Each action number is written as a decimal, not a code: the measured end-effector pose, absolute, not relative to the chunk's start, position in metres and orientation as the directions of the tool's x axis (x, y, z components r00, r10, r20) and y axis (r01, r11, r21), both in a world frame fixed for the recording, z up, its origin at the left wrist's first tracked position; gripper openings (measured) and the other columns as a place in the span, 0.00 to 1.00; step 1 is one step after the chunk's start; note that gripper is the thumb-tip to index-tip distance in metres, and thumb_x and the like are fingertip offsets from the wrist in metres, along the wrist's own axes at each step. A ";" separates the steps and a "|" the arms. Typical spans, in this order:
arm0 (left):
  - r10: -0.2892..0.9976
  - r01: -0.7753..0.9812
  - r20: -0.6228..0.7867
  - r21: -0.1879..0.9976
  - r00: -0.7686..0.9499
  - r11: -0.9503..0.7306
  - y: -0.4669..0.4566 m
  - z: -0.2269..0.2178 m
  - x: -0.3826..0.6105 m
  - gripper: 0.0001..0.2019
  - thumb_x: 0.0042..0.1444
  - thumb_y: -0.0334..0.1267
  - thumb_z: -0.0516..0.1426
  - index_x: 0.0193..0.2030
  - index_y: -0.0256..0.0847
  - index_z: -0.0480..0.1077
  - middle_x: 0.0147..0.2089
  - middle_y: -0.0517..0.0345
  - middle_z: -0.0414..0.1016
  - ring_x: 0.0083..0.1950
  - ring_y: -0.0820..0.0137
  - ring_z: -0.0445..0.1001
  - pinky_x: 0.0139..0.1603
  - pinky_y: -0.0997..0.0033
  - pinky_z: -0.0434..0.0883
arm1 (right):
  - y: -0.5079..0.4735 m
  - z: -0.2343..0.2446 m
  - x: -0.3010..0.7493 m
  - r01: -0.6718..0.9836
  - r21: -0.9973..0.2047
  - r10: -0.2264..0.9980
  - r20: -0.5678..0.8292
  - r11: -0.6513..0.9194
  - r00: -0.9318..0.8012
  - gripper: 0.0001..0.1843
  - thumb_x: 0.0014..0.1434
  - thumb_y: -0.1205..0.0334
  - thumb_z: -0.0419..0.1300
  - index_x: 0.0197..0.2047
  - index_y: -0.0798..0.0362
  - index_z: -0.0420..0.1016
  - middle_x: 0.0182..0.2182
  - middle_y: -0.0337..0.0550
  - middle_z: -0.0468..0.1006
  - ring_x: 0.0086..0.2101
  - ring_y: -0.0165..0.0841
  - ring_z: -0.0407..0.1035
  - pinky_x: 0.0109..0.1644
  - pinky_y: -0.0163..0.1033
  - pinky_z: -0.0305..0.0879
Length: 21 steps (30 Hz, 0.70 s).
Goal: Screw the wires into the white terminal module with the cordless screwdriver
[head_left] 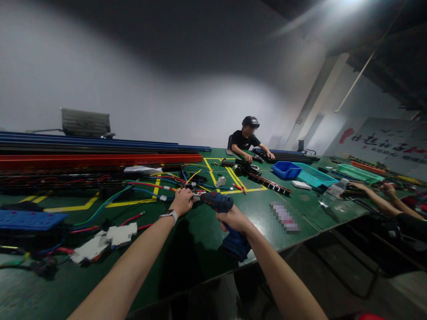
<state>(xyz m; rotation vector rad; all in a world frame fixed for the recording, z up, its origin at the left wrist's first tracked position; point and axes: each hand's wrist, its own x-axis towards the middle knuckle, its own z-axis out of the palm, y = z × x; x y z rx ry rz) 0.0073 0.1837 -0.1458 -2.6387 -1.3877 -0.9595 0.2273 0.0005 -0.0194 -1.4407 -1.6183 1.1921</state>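
Observation:
A blue cordless drill [218, 202] is gripped by my right hand [236, 220], its battery base hanging low over the table's front edge. The drill points left, with its tip reaching my left hand [183, 202]. The fingers of that hand are curled together around a small part at the tip, which they mostly hide. A bundle of coloured wires [163, 183] runs out to the left from beside my left hand. Just beyond the drill lies a small white block [220, 181] on the green table [263, 198].
White breaker-like blocks [100, 242] and a blue socket strip [31, 221] lie at left, below a long red rail [100, 160]. Blue bin [286, 170] and teal tray [313, 176] stand to the right. A co-worker [245, 138] sits opposite; another's arms [376, 198] reach in at right.

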 end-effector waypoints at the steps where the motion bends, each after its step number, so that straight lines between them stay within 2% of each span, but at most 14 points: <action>1: 0.743 0.750 0.520 0.261 0.421 -0.608 0.184 -0.146 0.007 0.08 0.59 0.41 0.57 0.40 0.45 0.77 0.44 0.48 0.75 0.49 0.57 0.68 0.55 0.52 0.57 | 0.001 -0.020 0.227 0.380 -0.925 0.979 -0.094 -0.020 -0.179 0.10 0.50 0.67 0.57 0.38 0.55 0.71 0.14 0.30 0.67 0.15 0.27 0.64 0.20 0.29 0.57; 10: 0.737 0.758 0.526 0.240 0.424 -0.607 0.183 -0.146 0.007 0.09 0.60 0.43 0.56 0.40 0.45 0.76 0.45 0.49 0.75 0.50 0.57 0.68 0.56 0.52 0.56 | 0.002 -0.021 0.227 0.365 -0.931 0.973 -0.111 -0.031 -0.203 0.06 0.50 0.68 0.56 0.35 0.54 0.70 0.13 0.31 0.68 0.15 0.27 0.63 0.21 0.30 0.58; 21: 0.728 0.760 0.532 0.221 0.432 -0.612 0.183 -0.148 0.006 0.10 0.62 0.44 0.55 0.41 0.45 0.77 0.45 0.50 0.75 0.50 0.57 0.68 0.55 0.53 0.57 | 0.003 -0.024 0.227 0.365 -0.931 0.976 -0.090 -0.012 -0.198 0.06 0.50 0.68 0.56 0.34 0.54 0.70 0.14 0.30 0.67 0.15 0.27 0.63 0.20 0.29 0.56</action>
